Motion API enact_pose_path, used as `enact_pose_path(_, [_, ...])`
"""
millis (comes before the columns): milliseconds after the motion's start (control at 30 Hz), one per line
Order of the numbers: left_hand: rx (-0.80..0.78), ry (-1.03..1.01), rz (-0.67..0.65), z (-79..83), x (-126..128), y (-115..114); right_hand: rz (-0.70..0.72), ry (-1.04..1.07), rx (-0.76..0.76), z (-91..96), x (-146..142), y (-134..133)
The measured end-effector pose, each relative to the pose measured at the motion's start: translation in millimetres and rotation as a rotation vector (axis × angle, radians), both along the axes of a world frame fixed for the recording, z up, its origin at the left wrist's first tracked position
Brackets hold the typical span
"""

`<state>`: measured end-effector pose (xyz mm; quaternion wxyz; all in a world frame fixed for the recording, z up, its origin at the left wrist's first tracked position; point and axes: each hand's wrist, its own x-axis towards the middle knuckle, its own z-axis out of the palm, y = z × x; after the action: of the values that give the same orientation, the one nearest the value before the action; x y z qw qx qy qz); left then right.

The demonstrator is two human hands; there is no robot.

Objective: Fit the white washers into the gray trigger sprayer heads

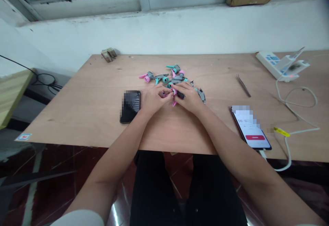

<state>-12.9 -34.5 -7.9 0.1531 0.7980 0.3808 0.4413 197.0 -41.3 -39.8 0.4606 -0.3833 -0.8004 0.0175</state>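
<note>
At the middle of the table, my left hand and my right hand meet over a small pink and dark plastic piece. Fingers of both hands are closed around it, and they cover much of its shape. Just beyond my fingertips lies a loose pile of similar plastic pieces, grey with pink or teal parts. One grey piece shows beside my right hand, partly behind it.
A dark phone lies left of my left hand. To the right are tweezers, a lit phone with a white cable, and a power strip. Small blocks stand at the table's back left, near the wall.
</note>
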Motion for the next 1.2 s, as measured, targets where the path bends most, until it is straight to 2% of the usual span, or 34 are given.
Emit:
enact_pose_path(267, [0.005,-0.035,-0.055,-3.4,-3,3,0.029,-0.024,0.033,-0.3,0,-1])
enact_pose_path(433, [0.025,-0.052,-0.003,-4.8,2,-1,0.024,-0.012,0.023,1.7,-2,-1])
enact_pose_path(567, [-0.017,-0.228,0.017,-8.0,11,-4,0.016,0.143,0.034,6.2,-8,-6])
enact_pose_path(700, [-0.079,-0.405,-0.084,-11.4,15,-2,0.03,0.322,0.013,6.6,-15,-9])
enact_pose_path(867, [-0.272,-0.432,-0.285,-12.8,15,1,0.144,0.395,-0.104,3.3,-18,-11])
enact_pose_path(933, [-0.279,-0.436,-0.29,-14.4,14,2,0.133,0.377,-0.088,4.9,-17,-11])
enact_pose_path(1067, [-0.303,-0.465,-0.295,-17.7,15,4,0.026,0.281,-0.043,10.4,-14,-14])
enact_pose_path(1200, [-0.229,-0.459,-0.278,-15.5,14,4,0.029,0.268,-0.028,12.3,-15,-14])
